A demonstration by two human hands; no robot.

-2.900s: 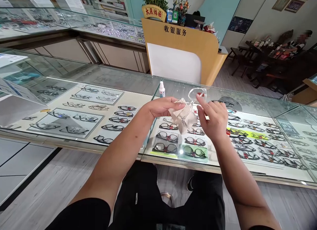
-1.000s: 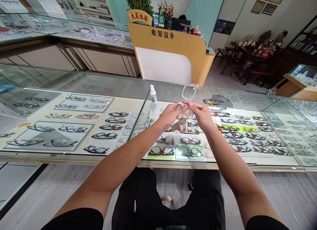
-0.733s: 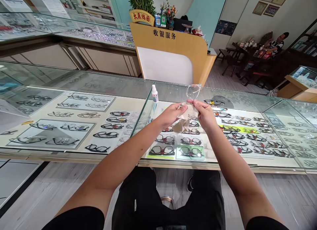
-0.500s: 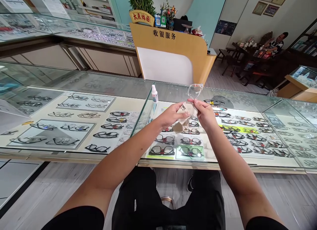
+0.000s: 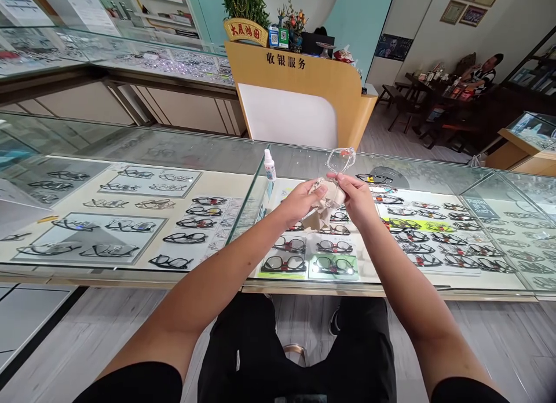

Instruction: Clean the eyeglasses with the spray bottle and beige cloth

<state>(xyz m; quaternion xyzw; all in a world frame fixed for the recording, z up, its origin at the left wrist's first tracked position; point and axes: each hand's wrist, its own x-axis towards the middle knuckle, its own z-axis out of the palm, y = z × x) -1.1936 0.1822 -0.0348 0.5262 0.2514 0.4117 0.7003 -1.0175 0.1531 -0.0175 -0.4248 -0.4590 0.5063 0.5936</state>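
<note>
Above the glass counter, both my hands are close together. My left hand (image 5: 302,201) is closed on a beige lens cloth (image 5: 319,218), its thumb pressing the fabric, and a loose end hangs below. Clear-framed eyeglasses (image 5: 340,161) are gripped by my right hand (image 5: 359,201), with its thumb and fingers pinched at their lower part. One part of the glasses sticks up above the fingers; the rest is covered by cloth and hands. Just left of them a small white spray bottle (image 5: 269,165) stands upright on the counter.
Under the glass top (image 5: 217,278) lie rows of eyeglass frames (image 5: 284,263). A white card or box (image 5: 19,209) is at the left edge. Beyond the counter stands a wooden cashier desk (image 5: 299,79). A person (image 5: 482,73) sits at a dark table at the far right.
The cloth has shifted and bunched in my left hand, its printed side now turned mostly away. The eyeglasses have tilted slightly. My right hand keeps its hold.
</note>
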